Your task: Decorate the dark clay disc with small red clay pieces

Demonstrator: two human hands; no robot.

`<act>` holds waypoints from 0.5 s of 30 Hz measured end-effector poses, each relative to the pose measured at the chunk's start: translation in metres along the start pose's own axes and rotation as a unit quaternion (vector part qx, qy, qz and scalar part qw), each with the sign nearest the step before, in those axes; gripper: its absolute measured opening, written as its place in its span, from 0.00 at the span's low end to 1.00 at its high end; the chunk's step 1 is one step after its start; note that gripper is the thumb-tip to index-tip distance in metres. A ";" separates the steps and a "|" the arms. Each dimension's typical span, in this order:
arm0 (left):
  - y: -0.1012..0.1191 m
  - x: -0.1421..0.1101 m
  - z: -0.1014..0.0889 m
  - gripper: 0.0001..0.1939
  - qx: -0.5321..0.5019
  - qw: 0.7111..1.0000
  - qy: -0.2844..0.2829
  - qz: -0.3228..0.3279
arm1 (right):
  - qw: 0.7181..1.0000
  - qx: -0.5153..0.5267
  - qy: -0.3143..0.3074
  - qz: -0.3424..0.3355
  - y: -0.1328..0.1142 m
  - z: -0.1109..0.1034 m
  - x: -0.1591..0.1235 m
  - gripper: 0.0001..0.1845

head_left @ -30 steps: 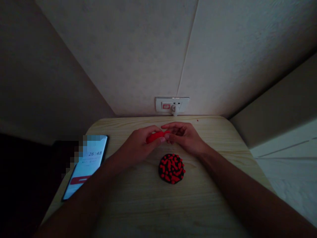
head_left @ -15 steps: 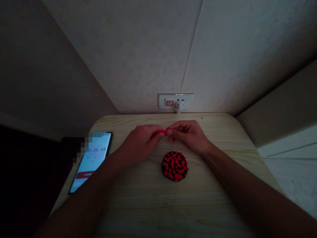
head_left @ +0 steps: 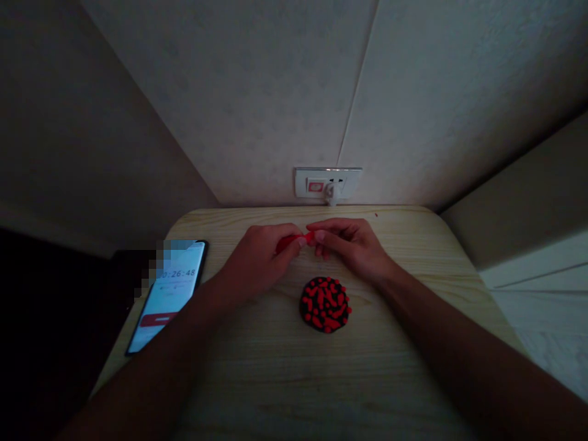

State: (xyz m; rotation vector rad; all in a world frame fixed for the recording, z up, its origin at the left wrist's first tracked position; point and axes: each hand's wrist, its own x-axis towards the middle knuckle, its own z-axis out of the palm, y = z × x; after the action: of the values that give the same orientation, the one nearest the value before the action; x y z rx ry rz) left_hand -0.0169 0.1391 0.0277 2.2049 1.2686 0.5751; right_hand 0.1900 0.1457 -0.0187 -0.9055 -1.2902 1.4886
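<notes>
Tabletop free on near side of black-and-red disc, between left forearm and right forearm. Phone blocks left edge; plug juts from back wall.

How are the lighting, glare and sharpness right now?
Head view: dim overall, near-black at lower left; head view: the phone's screen is brightly lit, with a pixelated patch at its upper left; head view: the red piece between left hand and right hand looks soft, while the black disc's red blobs stand out.
</notes>
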 end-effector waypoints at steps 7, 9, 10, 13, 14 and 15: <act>0.000 0.001 0.000 0.15 -0.020 1.000 -0.014 -0.007 | 1.000 0.004 0.004 -0.007 0.001 0.000 0.000 0.12; 0.001 0.000 -0.001 0.15 -0.018 1.000 -0.019 -0.009 | 1.000 0.001 0.001 -0.004 0.001 0.000 -0.001 0.10; 0.001 0.000 -0.001 0.16 -0.016 1.000 -0.022 -0.010 | 1.000 -0.001 -0.002 -0.001 0.001 0.000 -0.001 0.09; 0.002 0.000 -0.002 0.16 -0.014 0.999 -0.028 -0.012 | 1.000 0.001 -0.010 0.005 0.000 0.000 -0.002 0.09; 0.002 0.000 -0.002 0.16 -0.014 0.999 -0.030 -0.013 | 1.000 0.004 -0.014 0.007 0.000 0.000 -0.003 0.11; 0.002 0.000 -0.002 0.16 -0.013 0.999 -0.033 -0.014 | 1.000 0.008 -0.019 0.009 -0.001 0.001 -0.003 0.13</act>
State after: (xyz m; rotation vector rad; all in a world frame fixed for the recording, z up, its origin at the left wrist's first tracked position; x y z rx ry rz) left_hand -0.0168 0.1385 0.0302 2.1633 1.2482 0.5026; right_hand 0.1900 0.1424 -0.0181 -0.8848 -1.2987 1.5347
